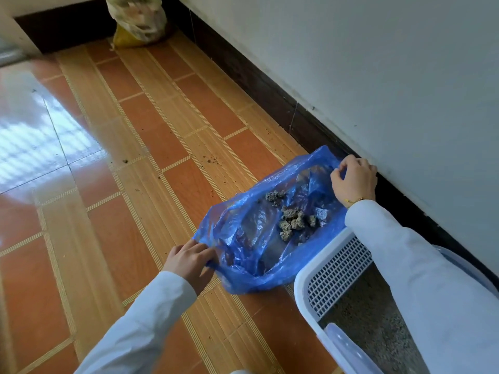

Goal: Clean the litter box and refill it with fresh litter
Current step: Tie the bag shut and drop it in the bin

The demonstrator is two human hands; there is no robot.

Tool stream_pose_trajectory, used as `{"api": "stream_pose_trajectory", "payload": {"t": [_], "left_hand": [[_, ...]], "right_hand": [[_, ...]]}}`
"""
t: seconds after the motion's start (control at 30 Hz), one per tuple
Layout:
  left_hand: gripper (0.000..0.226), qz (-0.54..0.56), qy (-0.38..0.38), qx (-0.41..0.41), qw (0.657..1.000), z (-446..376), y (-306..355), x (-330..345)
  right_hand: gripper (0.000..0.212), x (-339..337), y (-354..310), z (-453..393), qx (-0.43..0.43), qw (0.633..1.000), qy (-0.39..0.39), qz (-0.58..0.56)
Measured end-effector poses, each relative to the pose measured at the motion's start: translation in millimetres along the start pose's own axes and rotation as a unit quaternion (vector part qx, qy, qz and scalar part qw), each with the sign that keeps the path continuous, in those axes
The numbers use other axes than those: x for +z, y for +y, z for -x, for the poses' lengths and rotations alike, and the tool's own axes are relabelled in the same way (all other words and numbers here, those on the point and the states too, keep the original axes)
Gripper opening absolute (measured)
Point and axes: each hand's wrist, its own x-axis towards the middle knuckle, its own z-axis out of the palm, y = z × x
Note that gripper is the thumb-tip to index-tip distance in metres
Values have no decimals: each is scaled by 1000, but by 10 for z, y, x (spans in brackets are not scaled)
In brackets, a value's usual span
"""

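Tiled floor (pixel 167 147) by the wall: blue bag (pixel 251 238), limp and thin, lies beside the litter box (pixel 305 287) holding clumps (pixel 293 221); left hand (pixel 189 261) and right hand (pixel 353 179) pinch opposite rim edges, likely the safest hold.

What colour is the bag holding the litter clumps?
Translucent blue; the bag shows clearly in the head view, with grey clumps inside.

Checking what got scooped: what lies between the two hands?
Head view: the open blue bag holding grey litter clumps, stretched between left hand and right hand.
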Motion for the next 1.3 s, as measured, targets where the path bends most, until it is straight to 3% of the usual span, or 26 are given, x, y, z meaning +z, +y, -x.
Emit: {"api": "stream_pose_trajectory", "payload": {"t": [0.07,0.33,0.57,0.73,0.83,0.93,1.07,1.13,1.3], "left_hand": [[16,34,32,-15,999,-68,7,-70],[18,146,135,-23,980,-491,296,-592],[16,222,203,-53,952,-661,626,-965],[24,340,244,-54,907,-774,857,-1289],[22,397,244,-54,883,-866,1040,-1460],[25,446,228,-50,864,-936,1189,-1598],[34,536,196,-57,819,-969,1333,-1670],[37,581,187,-66,790,-952,1373,-1659],[37,642,163,-89,744,-946,1348,-1584]], "right_hand": [[15,-19,-7,11,11,999,-28,-15],[14,-208,-76,97,29,982,-140,-122],[13,-516,-257,220,-26,972,-64,-226],[9,-837,-410,263,-9,926,-35,-375],[6,-981,-492,312,11,884,-57,-465],[16,-1140,-541,428,-12,859,-88,-504],[26,-1286,-594,594,-116,927,-29,-357],[32,-1286,-600,642,-124,955,1,-270],[16,-1214,-544,691,-129,968,-66,-205]]}}
